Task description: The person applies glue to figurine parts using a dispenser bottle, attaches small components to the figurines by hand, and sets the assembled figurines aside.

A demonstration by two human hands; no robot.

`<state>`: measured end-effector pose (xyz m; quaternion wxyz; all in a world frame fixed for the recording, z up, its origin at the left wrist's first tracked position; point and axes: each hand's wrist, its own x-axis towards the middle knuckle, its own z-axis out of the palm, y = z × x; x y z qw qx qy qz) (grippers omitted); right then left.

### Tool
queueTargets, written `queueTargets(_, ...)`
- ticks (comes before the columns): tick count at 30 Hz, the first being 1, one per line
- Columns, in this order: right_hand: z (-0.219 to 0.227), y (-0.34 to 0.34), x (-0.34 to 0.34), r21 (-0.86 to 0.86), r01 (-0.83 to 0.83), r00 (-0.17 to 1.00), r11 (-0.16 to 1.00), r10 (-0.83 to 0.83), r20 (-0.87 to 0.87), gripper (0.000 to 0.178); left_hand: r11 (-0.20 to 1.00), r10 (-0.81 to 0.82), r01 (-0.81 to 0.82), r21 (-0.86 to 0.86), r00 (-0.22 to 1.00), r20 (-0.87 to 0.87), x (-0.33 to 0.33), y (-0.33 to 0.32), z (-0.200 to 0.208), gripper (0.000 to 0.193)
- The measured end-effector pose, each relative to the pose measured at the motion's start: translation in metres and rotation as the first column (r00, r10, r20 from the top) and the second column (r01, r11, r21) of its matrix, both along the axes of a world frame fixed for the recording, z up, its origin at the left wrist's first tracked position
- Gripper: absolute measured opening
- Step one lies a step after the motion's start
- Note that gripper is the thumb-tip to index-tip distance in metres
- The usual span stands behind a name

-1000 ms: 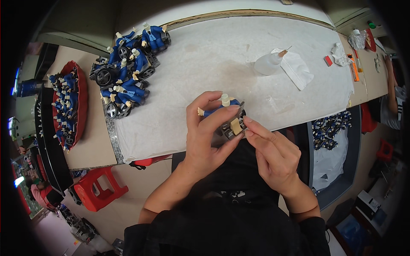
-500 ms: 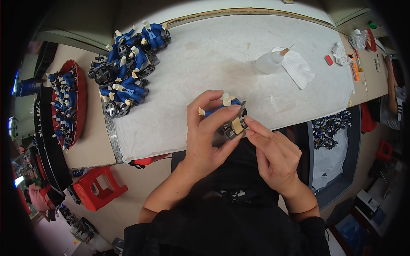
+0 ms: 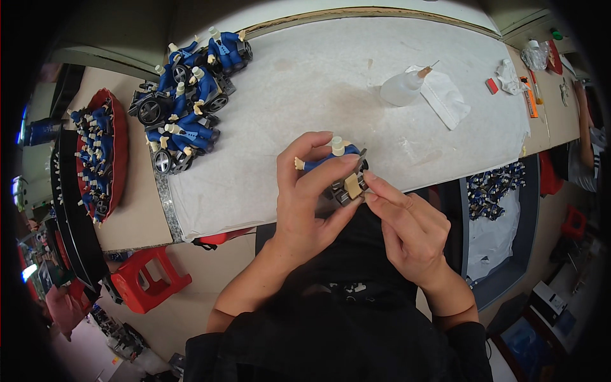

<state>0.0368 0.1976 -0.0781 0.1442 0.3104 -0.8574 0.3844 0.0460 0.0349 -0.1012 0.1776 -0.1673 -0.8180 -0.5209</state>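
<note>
Above the table's near edge, my left hand is closed around a small toy figure in blue with a pale, flat-topped head. It sits on a dark grey wheeled base, and one pale hand of the figure sticks out past my fingers on the left. A tan piece shows on the base's near side. My right hand has its fingertips pinched at the right edge of the base, beside the tan piece. Whether a small part is between those fingertips is hidden.
Similar figures with black wheels are heaped at the table's left. A red basket and a grey bin hold more. A needle-tipped bottle and a white cloth lie at the right. A red stool stands below left.
Both hands keep nearly the same hold on the toy figure. The view has shifted very slightly; nothing was taken up or let go.
</note>
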Motion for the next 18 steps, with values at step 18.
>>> queueTargets(18, 0.003, -0.009, 0.015, -0.261, 0.132, 0.929, 0.956, -0.028, 0.369, 0.025, 0.962, 0.272, -0.254, 0.099, 0.924, -0.27, 0.0, 0.013, -0.014, 0.06)
